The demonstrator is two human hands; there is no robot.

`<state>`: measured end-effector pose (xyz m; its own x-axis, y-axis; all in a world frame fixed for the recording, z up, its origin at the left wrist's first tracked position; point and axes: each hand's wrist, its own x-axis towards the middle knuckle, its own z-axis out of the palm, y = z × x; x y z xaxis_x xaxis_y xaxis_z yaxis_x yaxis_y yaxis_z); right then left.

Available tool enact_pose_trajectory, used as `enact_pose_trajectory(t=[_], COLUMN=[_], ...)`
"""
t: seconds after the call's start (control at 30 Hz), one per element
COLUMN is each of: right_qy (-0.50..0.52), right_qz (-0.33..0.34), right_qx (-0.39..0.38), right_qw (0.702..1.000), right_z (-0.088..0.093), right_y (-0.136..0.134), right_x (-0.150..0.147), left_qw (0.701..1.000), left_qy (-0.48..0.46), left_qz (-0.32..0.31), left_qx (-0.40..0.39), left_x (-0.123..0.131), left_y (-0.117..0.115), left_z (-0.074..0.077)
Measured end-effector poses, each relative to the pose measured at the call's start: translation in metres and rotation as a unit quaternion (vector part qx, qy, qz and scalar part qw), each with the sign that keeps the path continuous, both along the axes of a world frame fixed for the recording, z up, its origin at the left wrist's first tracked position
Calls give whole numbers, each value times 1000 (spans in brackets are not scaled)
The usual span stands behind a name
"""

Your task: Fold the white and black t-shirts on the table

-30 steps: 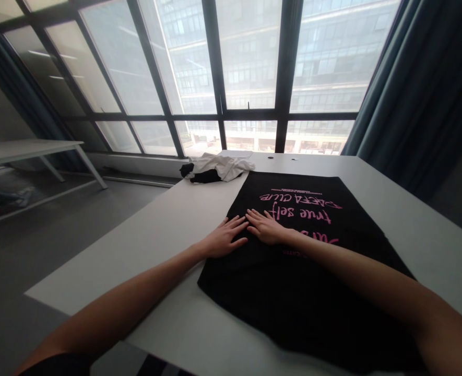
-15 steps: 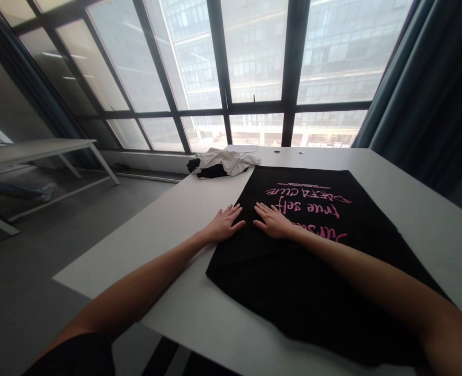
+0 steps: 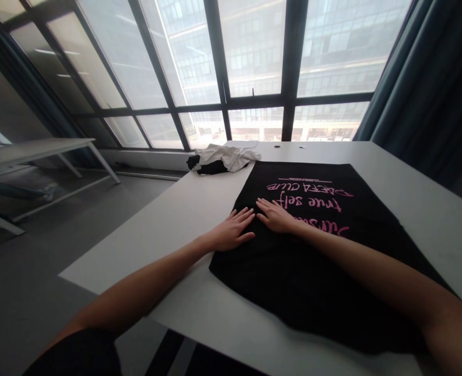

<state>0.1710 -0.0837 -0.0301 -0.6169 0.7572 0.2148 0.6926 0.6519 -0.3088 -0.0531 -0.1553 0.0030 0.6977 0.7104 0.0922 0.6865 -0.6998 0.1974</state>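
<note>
A black cloth with pink lettering lies spread flat on a white table. My left hand rests palm down on the cloth's left edge, fingers stretched out. Right beside it, my right hand lies flat on the cloth too, fingers spread, just below the pink words. Neither hand holds anything. My right forearm crosses the cloth from the lower right.
A crumpled heap of white and black fabric sits at the table's far left corner. Large windows rise behind the table, a dark curtain hangs at the right, and another white table stands to the left.
My left hand has slid right, from the cloth's edge further onto the cloth, closing the gap to my right hand. The camera view has shifted slightly.
</note>
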Motion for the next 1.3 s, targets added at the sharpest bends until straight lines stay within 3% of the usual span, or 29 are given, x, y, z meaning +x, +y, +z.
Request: enact_pose_trajectory(t=[0.13, 0.2, 0.33, 0.43, 0.6, 0.87, 1.03, 1.2, 1.3], right_qy=[2, 9, 18, 23, 29, 61, 151, 176, 161], right_qz=[0, -1, -3, -4, -1, -4, -44, -69, -131], right_qx=[-7, -7, 0, 3, 4, -9, -44, -28, 15], right_qw=[1000, 1000, 1000, 1000, 1000, 998, 987, 982, 978], right_z=[0, -1, -2, -2, 0, 3, 35, 83, 91], right_y=[1, 2, 2, 1, 1, -1, 4, 5, -9], right_x=[0, 0, 0, 0, 1, 0, 3, 61, 124], left_qw=[992, 983, 963, 954, 959, 958, 966, 992, 992], left_qy=[-92, -111, -70, -21, 23, -28, -33, -94, -123], left_qz=[-84, -144, -256, -285, -251, -252, -223, -82, -5], left_qx=[19, 10, -48, -87, -129, -136, -127, -11, 17], left_x=[9, 17, 29, 33, 34, 34, 31, 20, 12], left_y=[-23, -33, -41, -40, -41, -41, -36, -13, 2], left_z=[25, 31, 24, 19, 24, 27, 33, 20, 12])
